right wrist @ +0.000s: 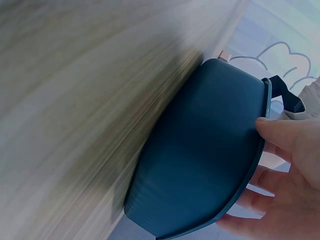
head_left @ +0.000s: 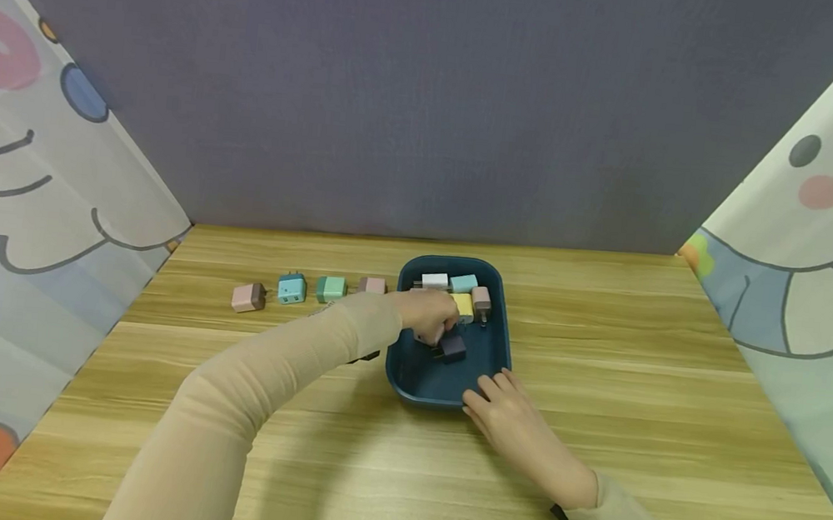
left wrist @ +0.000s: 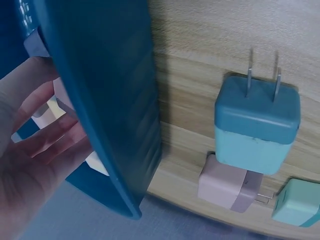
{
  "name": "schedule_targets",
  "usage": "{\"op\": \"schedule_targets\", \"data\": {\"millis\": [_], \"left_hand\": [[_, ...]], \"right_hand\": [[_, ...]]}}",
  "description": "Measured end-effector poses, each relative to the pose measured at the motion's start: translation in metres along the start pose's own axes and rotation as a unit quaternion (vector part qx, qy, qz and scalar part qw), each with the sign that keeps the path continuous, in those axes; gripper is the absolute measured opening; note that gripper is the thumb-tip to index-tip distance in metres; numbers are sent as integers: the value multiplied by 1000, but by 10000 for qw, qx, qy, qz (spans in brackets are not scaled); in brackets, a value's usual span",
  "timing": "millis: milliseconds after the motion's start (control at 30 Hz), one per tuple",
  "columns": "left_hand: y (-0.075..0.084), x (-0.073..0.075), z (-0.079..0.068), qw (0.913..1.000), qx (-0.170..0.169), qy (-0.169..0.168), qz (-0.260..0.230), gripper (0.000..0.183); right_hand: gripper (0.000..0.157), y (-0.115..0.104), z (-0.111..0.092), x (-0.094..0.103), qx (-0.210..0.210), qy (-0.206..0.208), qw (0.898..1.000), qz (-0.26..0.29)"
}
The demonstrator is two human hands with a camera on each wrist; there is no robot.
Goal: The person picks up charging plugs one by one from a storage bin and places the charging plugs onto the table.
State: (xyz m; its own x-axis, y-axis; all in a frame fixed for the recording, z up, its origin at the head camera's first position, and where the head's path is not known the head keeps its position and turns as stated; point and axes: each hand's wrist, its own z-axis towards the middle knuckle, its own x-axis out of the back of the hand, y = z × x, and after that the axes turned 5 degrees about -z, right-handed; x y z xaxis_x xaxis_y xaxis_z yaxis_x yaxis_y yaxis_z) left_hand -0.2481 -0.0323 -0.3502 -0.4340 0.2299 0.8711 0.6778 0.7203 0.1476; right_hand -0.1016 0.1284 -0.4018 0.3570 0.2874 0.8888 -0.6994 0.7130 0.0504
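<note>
- Bin (head_left: 480,360): one
- Counter (head_left: 641,357): one
- Hands: two — left hand (head_left: 426,313), right hand (head_left: 505,417)
- Counter chargers: five visible — two pink (head_left: 247,297) (head_left: 372,286), two blue (head_left: 291,288) (left wrist: 257,130), one green (head_left: 332,289)
- Bin chargers: at least six, some hidden; one white (head_left: 434,281), light blue (head_left: 463,284), yellow (head_left: 462,307), dark (head_left: 452,347), two pinkish (head_left: 481,299) (left wrist: 63,97)

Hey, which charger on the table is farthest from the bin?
The pink charger at the row's left end in the head view; the blue charger, the green charger and the other pink charger sit nearer the bin.
</note>
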Motion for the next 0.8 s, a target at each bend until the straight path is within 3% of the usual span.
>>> {"op": "schedule_targets", "data": {"millis": [267, 433, 667, 800], "left_hand": [[-1, 4, -2, 9998, -180, 62, -93, 9], [-1, 6, -5, 9994, -278, 144, -112, 20], [-1, 9, -10, 9991, -283, 284, -161, 8], [-1, 10, -13, 9991, -268, 314, -127, 13]], "right_hand": [[12, 0, -1, 0, 32, 37, 10000, 25], [13, 0, -1, 0, 46, 92, 9999, 7], [12, 1, -1, -1, 39, 93, 9999, 29], [13, 1, 0, -1, 82, 111, 9999, 12]]}}
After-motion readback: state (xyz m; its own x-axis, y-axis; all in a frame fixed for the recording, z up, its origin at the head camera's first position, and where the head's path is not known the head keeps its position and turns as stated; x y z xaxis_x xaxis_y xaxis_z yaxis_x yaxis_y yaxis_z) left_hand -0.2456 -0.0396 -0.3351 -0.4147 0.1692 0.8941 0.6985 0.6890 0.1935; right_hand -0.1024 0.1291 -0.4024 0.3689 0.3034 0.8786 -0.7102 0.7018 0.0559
